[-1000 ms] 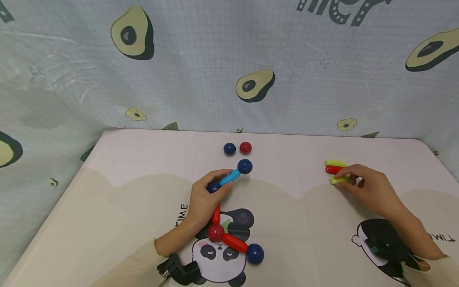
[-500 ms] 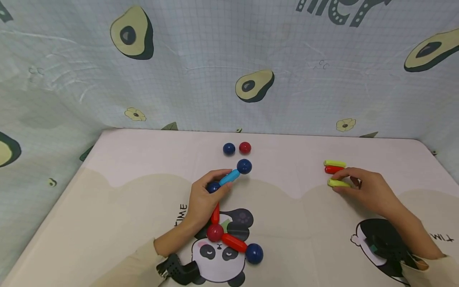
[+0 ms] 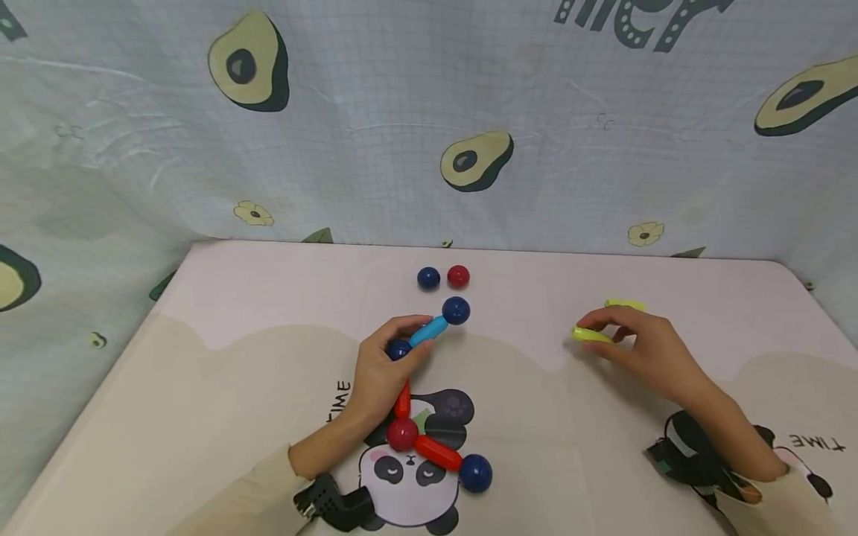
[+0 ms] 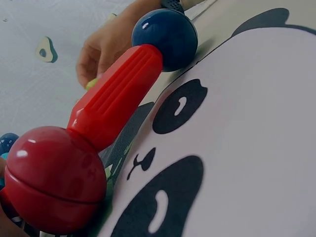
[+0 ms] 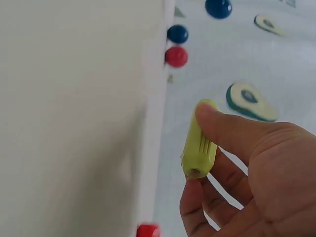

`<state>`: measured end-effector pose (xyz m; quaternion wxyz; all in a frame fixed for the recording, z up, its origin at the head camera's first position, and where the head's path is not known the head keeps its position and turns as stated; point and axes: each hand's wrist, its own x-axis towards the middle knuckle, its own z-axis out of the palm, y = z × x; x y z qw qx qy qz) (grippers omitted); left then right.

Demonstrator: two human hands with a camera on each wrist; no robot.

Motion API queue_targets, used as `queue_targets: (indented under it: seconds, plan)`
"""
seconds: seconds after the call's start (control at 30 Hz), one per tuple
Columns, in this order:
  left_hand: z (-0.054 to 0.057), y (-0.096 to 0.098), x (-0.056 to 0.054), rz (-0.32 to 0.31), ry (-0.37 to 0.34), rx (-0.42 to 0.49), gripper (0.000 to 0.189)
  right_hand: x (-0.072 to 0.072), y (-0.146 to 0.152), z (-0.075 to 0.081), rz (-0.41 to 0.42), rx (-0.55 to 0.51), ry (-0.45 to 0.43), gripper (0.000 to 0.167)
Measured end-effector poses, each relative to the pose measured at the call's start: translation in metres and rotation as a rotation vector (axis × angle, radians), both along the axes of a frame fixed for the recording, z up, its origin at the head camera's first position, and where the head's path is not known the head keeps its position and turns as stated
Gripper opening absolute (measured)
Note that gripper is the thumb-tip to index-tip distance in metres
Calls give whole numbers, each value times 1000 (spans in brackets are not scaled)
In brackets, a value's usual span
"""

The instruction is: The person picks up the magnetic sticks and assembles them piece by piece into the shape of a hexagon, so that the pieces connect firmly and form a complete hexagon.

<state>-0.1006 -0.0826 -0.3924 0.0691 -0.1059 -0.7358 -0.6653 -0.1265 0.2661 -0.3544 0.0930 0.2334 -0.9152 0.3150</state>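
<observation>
My left hand (image 3: 383,372) grips a joined chain of balls and rods at a dark blue ball (image 3: 399,349), fingers around it and the light blue rod (image 3: 429,330). That rod leads to another blue ball (image 3: 456,310). Toward me, a red rod (image 3: 403,400), a red ball (image 3: 402,434), a second red rod (image 3: 439,452) and a blue end ball (image 3: 475,473) follow; the left wrist view shows this end close up. My right hand (image 3: 646,348) pinches a yellow-green toy rod (image 5: 200,143) between thumb and fingers, its round end socket showing in the right wrist view.
A loose blue ball (image 3: 428,278) and a red ball (image 3: 459,276) lie near the table's back edge. Beyond the right hand lies another yellow-green rod (image 3: 625,304). A red rod (image 5: 148,230) shows at the bottom of the right wrist view. A patterned curtain (image 3: 375,89) hangs behind the table.
My right hand has carried the yellow-green rod leftward, away from the other rods, and now covers the red one in the head view. The left hand and chain have stayed still.
</observation>
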Motion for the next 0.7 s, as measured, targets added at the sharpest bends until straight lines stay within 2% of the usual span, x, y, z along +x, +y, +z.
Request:
queue_targets:
  seconds: [0.27, 0.7]
  plan:
    - [-1, 1, 0, 3, 9, 7, 29, -5, -42, 11, 121, -19, -81, 29]
    - [0, 0, 0, 1, 1, 6, 28, -13, -79, 14, 142, -15, -150, 27]
